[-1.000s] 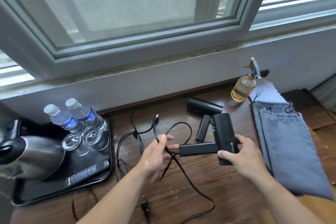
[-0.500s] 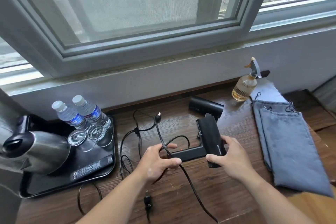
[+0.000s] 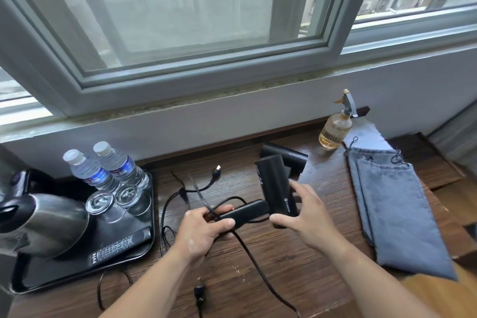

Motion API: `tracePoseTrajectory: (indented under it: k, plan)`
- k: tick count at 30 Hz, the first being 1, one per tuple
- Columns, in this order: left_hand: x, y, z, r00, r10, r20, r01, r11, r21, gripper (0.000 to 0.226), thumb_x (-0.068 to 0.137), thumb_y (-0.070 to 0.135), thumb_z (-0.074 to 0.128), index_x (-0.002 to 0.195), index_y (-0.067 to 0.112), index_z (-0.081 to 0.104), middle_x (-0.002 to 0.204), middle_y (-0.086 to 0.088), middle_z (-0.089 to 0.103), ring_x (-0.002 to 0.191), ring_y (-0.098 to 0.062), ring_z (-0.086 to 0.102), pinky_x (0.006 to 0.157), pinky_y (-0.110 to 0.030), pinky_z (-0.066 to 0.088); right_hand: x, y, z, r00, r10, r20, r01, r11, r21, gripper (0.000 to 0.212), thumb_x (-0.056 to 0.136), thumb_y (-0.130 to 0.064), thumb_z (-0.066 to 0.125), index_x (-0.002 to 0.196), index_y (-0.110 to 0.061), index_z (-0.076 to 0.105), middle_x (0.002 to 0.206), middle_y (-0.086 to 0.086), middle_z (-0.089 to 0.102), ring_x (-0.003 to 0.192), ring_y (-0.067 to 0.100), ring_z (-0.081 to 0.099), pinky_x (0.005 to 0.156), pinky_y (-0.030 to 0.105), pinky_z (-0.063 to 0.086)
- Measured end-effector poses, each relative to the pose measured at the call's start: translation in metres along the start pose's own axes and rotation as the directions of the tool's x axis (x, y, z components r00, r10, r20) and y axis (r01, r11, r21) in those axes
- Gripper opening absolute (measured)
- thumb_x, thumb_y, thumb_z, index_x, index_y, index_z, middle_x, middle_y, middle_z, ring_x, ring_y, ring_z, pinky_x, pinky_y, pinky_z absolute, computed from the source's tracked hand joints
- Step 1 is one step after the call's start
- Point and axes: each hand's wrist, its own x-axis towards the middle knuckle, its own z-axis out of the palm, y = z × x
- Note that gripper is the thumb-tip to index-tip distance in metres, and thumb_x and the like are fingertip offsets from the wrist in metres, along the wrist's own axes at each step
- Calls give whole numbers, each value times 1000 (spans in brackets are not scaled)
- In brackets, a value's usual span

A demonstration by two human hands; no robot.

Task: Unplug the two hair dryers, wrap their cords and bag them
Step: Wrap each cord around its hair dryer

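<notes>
At my far left a kettle (image 3: pixel 44 224) sat on a black tray (image 3: pixel 77 276) with two bottles (image 3: pixel 90 170), two glasses (image 3: pixel 113 201) and a remote (image 3: pixel 121 248). Right of the tray, loose cord (image 3: pixel 258 266) lay over the desk (image 3: pixel 296 266), with one plug (image 3: pixel 218 168) pointing toward the wall (image 3: pixel 232 121) and a second plug near the front edge. My left hand (image 3: pixel 204 230) was curled round the end of the dryer's (image 3: pixel 276 193) handle (image 3: pixel 245 213), thumb along its near side and fingers (image 3: pixel 206 213) wrapped over the top, pinching a strand of cord against it. The handle ran rightward from that fist to the barrel, which was tilted above the desk. My right hand (image 3: pixel 307 217) gripped the barrel's near end, thumb below it and fingers bent against its right side. Just behind the barrel lay the second dryer (image 3: pixel 294 160), touched by neither hand. Further right a spray bottle (image 3: pixel 335 129) stood by the wall, and two grey bags (image 3: pixel 402 212) lay flat, well apart from my fingers.
</notes>
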Motion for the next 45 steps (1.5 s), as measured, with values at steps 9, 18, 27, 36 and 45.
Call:
tracePoseTrajectory:
  k: [9, 18, 27, 36, 45]
  plan:
    - [8, 76, -26, 986, 128, -110, -146, 974, -173, 31, 81, -14, 68, 110, -5, 66, 106, -16, 72, 79, -21, 74, 64, -27, 62, -20, 31, 5, 877, 64, 477, -52, 998, -38, 103, 56, -76, 81, 146, -46, 40, 136, -27, 49, 120, -12, 49, 105, 22, 43]
    - [19, 111, -49, 973, 161, -166, -197, 953, -231, 29, 83, -9, 68, 110, 2, 68, 97, -9, 77, 83, -21, 72, 62, -26, 60, 17, 2, 34, 864, 15, 504, -126, 974, 187, 20, 99, -13, 56, 82, -8, 66, 71, 0, 67, 68, 13, 66, 66, 36, 55]
    - [19, 128, -35, 971, 170, -169, -214, 931, -296, 26, 86, -8, 66, 109, 4, 68, 94, -8, 77, 78, -19, 74, 64, -25, 60, 86, -86, -20, 979, 46, 199, -173, 703, 690, 26, 95, 5, 39, 74, 2, 53, 79, 24, 70, 61, 36, 69, 51, 32, 57]
    - [15, 165, -27, 959, 224, -173, -271, 904, -332, 22, 87, -7, 65, 102, 7, 70, 92, -6, 74, 74, -16, 73, 61, -25, 59, 126, -124, -8, 995, 86, 46, -83, 510, 856, 29, 96, -2, 40, 72, -10, 54, 69, 16, 68, 68, 35, 72, 61, 31, 58]
    - [15, 173, -23, 952, 214, -218, -282, 890, -357, 22, 87, -8, 65, 105, 6, 69, 85, -2, 76, 72, -15, 73, 61, -24, 59, 125, -54, 49, 930, 300, 213, -362, 640, 678, 18, 100, -9, 46, 88, -11, 59, 87, 17, 68, 60, 24, 65, 55, 29, 49]
